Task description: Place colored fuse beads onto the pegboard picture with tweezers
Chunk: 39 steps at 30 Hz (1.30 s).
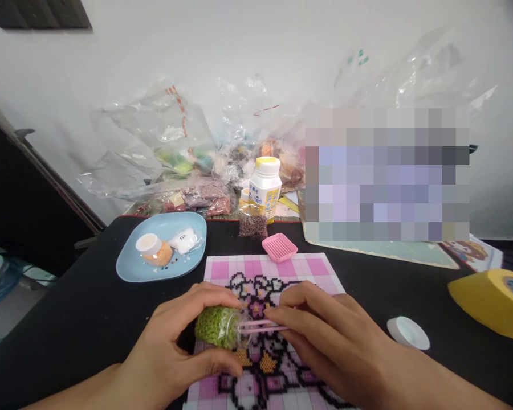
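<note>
My left hand is wrapped round a clear jar of green beads, tipped on its side with its mouth to the right. Pink tweezers are pinched in my right hand, their tips reaching into the jar's open mouth. Below both hands lies a pink-and-white checked bead board with a part-filled picture in black, pink and orange beads. My hands and the jar hide some of it. A white lid rests on the black table to the right.
A blue plate holds a jar of orange beads and a small white packet. Behind the board are a pink ridged dish, a bead bag and a white bottle. Yellow tape sits at right.
</note>
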Tool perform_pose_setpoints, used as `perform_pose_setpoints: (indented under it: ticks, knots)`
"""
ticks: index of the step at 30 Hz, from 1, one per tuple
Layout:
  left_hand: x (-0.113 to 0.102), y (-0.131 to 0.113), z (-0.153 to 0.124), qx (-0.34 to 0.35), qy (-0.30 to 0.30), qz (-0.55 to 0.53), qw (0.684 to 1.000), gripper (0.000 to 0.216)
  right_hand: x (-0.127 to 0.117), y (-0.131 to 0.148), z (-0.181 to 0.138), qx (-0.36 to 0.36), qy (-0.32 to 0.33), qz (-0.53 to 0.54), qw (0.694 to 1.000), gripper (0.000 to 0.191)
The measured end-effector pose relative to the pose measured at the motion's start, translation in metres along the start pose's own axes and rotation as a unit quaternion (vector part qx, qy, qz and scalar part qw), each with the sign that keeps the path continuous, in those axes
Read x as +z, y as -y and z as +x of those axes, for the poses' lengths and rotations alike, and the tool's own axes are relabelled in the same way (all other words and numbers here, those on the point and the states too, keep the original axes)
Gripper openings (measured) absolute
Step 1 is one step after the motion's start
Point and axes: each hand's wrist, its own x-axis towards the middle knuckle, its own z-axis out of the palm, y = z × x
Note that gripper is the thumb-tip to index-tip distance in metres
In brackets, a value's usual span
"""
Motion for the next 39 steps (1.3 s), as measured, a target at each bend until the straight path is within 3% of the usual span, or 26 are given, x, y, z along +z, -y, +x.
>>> perform_pose_setpoints:
  ticks: [6,13,21,26,39]
  knots:
    - [0.000,0.000,0.001,-0.003,0.003,-0.006,1.000,0.041,0.001,-0.002,-0.001,0.001,0.007,0.004,1.000,0.026]
    - [-0.001,-0.002,0.002,-0.003,-0.010,0.009,1.000,0.038,-0.003,-0.002,0.003,0.019,-0.033,-0.013,0.999,0.022]
    - [-0.012,0.002,0.007,-0.047,-0.040,0.117,0.991,0.032,-0.002,-0.016,0.000,0.050,-0.100,-0.037,0.993,0.022]
    - [-0.012,0.002,0.009,-0.063,-0.082,0.115,0.988,0.033,0.006,-0.026,0.001,0.061,-0.060,-0.064,0.994,0.020]
    - [-0.012,0.001,0.006,-0.060,-0.073,0.111,0.989,0.033,0.013,-0.029,-0.001,0.055,-0.008,-0.078,0.995,0.023]
